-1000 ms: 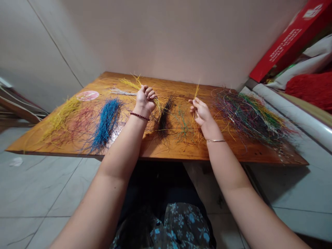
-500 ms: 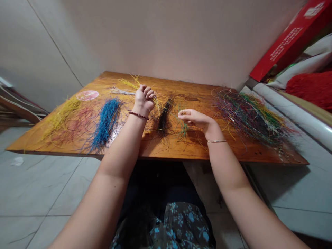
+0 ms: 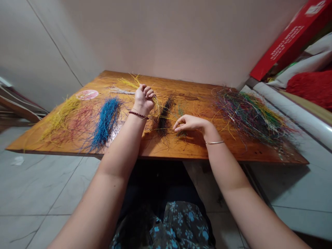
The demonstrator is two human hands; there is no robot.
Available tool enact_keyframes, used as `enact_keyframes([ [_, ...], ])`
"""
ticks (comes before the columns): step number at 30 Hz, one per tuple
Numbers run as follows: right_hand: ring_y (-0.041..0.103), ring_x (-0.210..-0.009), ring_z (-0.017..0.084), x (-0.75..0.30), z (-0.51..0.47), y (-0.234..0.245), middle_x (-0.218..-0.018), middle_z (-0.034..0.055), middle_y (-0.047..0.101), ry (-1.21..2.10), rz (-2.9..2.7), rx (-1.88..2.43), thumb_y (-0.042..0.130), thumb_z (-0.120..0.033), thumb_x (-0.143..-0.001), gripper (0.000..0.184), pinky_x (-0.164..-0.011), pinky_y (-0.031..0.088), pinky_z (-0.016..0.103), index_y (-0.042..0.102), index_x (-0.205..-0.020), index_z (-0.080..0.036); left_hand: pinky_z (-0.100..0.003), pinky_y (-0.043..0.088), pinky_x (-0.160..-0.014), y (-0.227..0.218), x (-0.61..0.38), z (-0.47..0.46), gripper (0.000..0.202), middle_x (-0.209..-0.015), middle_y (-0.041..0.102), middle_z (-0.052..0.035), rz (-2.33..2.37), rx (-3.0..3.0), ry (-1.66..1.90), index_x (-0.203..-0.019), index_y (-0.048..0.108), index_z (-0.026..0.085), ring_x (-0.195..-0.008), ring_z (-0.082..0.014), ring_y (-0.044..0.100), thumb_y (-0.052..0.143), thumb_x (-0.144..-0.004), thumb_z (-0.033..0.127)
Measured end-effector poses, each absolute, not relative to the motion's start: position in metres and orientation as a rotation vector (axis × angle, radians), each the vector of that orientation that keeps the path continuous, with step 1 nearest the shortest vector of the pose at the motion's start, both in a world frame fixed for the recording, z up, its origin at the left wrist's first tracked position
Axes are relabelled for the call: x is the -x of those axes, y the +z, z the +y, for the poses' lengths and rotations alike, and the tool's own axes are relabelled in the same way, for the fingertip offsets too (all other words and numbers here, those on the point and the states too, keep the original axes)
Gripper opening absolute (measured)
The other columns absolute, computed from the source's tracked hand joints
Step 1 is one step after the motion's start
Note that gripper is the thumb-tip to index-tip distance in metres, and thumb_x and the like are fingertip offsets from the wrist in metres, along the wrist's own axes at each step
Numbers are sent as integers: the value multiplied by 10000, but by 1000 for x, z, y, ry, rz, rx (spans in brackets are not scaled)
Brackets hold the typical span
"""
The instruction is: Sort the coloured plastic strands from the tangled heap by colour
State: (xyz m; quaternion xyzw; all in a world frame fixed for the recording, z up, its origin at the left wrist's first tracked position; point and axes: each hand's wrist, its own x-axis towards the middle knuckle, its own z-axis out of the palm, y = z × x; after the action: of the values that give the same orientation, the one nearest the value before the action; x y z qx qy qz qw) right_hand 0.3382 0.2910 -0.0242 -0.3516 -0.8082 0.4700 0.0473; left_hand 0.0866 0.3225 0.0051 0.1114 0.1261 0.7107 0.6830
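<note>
Over a varnished wooden table [image 3: 181, 150], in my head camera's view, my left hand [image 3: 144, 100] clamps shut in a fist on yellow strands [image 3: 129, 83], their ends fanning past my knuckles, just left of a dark tuft [image 3: 164, 116]. My right hand [image 3: 191, 125] hovers just right of that tuft, its fingers [image 3: 181, 123] curved and lying close together; whether they pinch a fine strand, I cannot tell. Sparse green strands [image 3: 181, 111] lie beside the tuft, near my fingertips.

Farther left of the dark tuft lie a blue tuft [image 3: 106, 121], a reddish spread [image 3: 75, 126], and a yellow heap [image 3: 61, 116]. Farther right sits a tangled multicoloured heap [image 3: 250, 117].

The risk lies in how fine these strands are and how their loose ends cross. A careless drag of my right fingertips could snag the green strands and pull dark ones along, blurring the separate piles. A slackened left fist could shed yellow strands onto the dark tuft, and a sweep of either forearm could disturb the piles nearest it.
</note>
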Motion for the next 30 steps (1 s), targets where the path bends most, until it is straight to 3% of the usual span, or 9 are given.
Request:
enact_keyframes([
  [8, 505, -663, 101, -349, 293, -11, -763, 12, 643, 1407, -2389, 954, 771, -500, -736, 390, -641, 370, 246, 754, -858, -131, -210, 216, -337, 4, -84, 325, 442, -409, 233, 79, 229, -218, 1572, -646, 253, 215, -314, -79, 199, 286, -1084, 272],
  [11, 324, -524, 54, -360, 291, -5, -619, -50, 475, 1579, -2195, 878, 787, -488, -753, 366, -505, 238, 220, 687, -825, -143, -206, 215, -340, 4, -85, 325, 447, -409, 227, 79, 241, -217, 1578, -647, 256, 214, -315, -77, 198, 276, -1087, 291],
  [15, 168, -485, 33, -376, 288, 0, -650, -73, 377, 1753, -1782, 631, 841, -492, -694, 445, -437, 107, 213, 534, -766, -178, -201, 203, -348, 4, -86, 325, 454, -416, 223, 82, 279, -236, 1595, -647, 260, 209, -315, -71, 194, 265, -1092, 302],
  [19, 84, -472, 35, -387, 287, 4, -655, -91, 338, 1710, -1489, 456, 779, -536, -753, 494, -427, 84, 198, 404, -807, -220, -197, 198, -351, 3, -86, 325, 446, -423, 223, 84, 257, -228, 1586, -649, 272, 207, -319, -69, 190, 274, -1088, 283],
  [23, 16, -469, 35, -390, 288, 5, -572, -114, 260, 1686, -1377, 324, 670, -532, -867, 409, -460, 79, 182, 383, -869, -241, -197, 199, -358, 3, -87, 325, 438, -425, 219, 85, 268, -237, 1587, -650, 294, 207, -320, -70, 190, 280, -1084, 267],
  [30, 71, -444, 51, -377, 297, 3, -534, -108, 231, 1779, -1178, 424, 645, -554, -890, 472, -437, 91, 203, 325, -777, -227, -196, 210, -370, 6, -91, 321, 441, -440, 205, 85, 357, -306, 1568, -639, 289, 205, -330, -65, 191, 287, -1078, 236],
])
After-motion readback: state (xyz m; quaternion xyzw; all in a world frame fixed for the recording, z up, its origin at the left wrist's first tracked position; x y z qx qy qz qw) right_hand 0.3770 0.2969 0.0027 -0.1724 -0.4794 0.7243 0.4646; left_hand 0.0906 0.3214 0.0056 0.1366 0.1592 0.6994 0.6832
